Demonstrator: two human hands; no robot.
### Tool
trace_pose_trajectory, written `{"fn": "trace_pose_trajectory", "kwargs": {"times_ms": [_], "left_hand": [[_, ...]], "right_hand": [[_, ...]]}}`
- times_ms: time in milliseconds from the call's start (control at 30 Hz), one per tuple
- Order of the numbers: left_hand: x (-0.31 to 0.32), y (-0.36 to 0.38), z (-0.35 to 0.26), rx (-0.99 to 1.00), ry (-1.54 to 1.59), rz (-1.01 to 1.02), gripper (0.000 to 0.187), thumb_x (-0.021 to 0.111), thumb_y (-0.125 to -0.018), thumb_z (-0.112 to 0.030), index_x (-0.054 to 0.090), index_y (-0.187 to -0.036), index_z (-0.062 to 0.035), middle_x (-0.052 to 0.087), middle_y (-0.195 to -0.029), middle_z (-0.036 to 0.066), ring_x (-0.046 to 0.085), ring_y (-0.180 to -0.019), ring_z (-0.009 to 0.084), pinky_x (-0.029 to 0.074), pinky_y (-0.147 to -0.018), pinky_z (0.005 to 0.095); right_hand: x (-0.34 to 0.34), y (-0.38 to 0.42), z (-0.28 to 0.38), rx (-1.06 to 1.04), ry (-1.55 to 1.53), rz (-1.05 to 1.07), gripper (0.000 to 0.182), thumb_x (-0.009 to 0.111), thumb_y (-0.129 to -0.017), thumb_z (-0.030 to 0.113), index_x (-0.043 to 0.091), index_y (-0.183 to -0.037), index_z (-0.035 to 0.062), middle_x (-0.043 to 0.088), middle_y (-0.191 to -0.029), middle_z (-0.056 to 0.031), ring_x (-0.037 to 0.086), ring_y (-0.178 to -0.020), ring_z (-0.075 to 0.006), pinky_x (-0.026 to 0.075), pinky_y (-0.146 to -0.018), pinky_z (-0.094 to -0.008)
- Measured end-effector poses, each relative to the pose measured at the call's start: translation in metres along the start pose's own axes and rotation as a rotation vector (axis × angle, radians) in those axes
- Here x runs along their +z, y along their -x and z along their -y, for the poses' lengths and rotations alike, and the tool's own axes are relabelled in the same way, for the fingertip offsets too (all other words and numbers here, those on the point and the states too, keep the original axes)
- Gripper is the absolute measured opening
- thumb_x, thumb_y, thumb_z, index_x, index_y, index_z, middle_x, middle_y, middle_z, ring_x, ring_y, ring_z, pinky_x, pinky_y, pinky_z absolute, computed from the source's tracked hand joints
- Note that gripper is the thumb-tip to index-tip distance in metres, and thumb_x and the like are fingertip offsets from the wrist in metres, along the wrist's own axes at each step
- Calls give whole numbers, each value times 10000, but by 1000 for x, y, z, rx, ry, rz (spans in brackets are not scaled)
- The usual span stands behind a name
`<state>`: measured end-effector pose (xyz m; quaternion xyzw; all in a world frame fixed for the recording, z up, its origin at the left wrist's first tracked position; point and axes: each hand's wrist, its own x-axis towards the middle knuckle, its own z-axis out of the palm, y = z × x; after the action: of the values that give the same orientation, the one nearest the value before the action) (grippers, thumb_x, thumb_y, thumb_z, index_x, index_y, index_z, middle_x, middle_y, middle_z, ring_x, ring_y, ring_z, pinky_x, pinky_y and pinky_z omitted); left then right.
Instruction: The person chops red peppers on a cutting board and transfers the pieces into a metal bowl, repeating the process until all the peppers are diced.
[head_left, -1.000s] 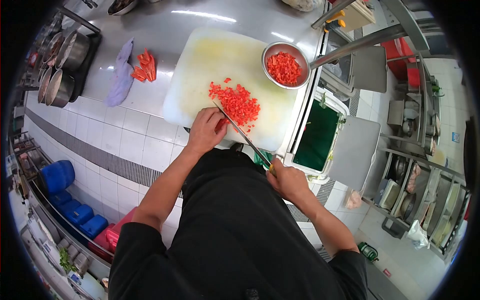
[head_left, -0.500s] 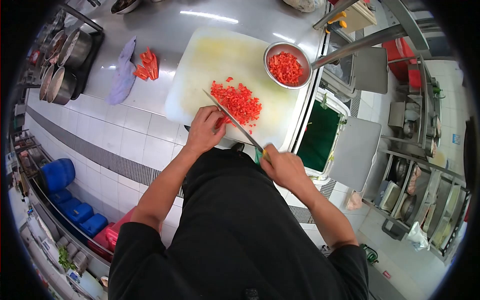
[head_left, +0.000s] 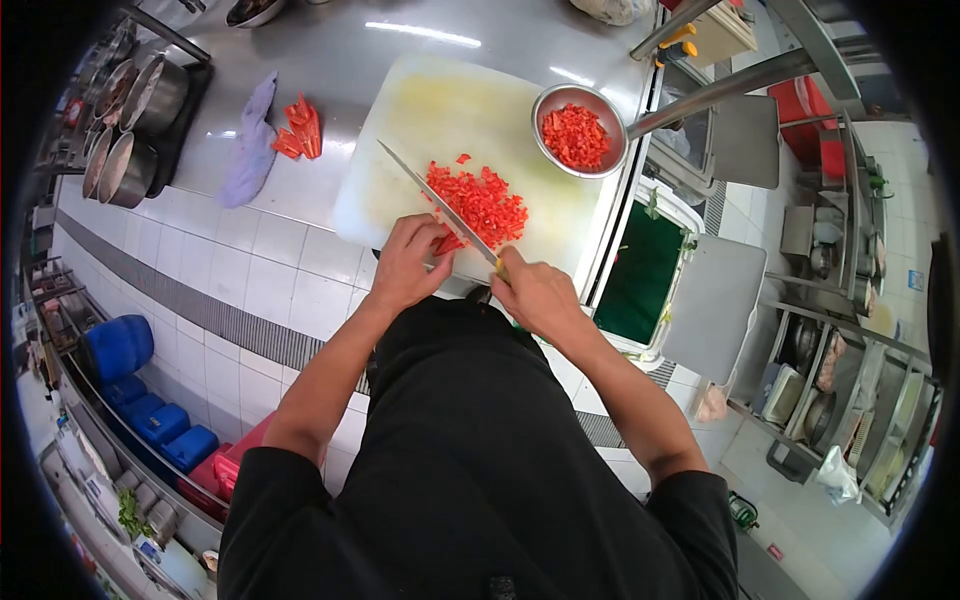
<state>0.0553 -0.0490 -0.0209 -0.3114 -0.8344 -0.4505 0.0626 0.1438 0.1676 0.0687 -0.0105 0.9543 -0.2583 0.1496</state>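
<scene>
My right hand (head_left: 535, 290) is wrapped round the yellow handle of a knife (head_left: 437, 200), whose blade points up and to the left across the white cutting board (head_left: 405, 110). My left hand (head_left: 408, 262) holds a red pepper piece (head_left: 447, 243) with bent fingers at the board's near edge, just left of the blade. Beyond the blade lies a heap of diced red pepper (head_left: 485, 200). At the board's right side, a metal bowl (head_left: 540, 105) holds more red dice.
Larger red pepper pieces (head_left: 303, 128) and a purple cloth (head_left: 250, 150) lie on the steel table (head_left: 320, 60) at left. Pots (head_left: 127, 170) stand farther left. A green-lined bin (head_left: 632, 270) stands right of the board, below a metal bar (head_left: 730, 95).
My right hand and the knife have moved up and to the left, so the blade reaches farther over the board. My left hand has barely moved.
</scene>
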Motion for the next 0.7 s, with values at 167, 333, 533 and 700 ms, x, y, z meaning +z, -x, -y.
{"fn": "trace_pose_trajectory", "kwargs": {"times_ms": [167, 333, 533, 700], "left_hand": [[4, 3, 3, 22, -41, 5, 301, 793, -788, -55, 664, -1060, -51, 654, -1074, 116, 623, -1064, 360, 539, -900, 446], [11, 5, 10, 50, -93, 9, 266, 789, -782, -13, 677, -1021, -47, 660, -1086, 120, 634, -1022, 354, 551, -866, 443], [4, 1, 4, 19, -60, 24, 287, 797, -788, -11, 680, -1048, -39, 661, -1094, 124, 641, -1028, 347, 559, -853, 426], [3, 4, -1, -26, -44, -29, 286, 800, -791, -9, 682, -1050, -37, 660, -1084, 121, 643, -1019, 339, 563, -837, 420]], "right_hand": [[-22, 70, -6, 106, 61, 173, 300, 629, -1012, 293, 560, -1118, 22, 715, -770, -249, 723, -751, -447, 556, -688, -583], [15, 65, -18, 139, 85, 126, 288, 627, -1012, 290, 559, -1095, 22, 707, -728, -231, 719, -705, -440, 561, -666, -563], [29, -20, -3, -67, 40, -52, 298, 640, -996, 266, 559, -1096, -3, 712, -736, -220, 726, -722, -422, 563, -664, -550], [-17, 27, 4, 39, 37, 87, 322, 632, -1012, 303, 540, -1129, 17, 707, -737, -237, 717, -733, -458, 559, -682, -571]]}}
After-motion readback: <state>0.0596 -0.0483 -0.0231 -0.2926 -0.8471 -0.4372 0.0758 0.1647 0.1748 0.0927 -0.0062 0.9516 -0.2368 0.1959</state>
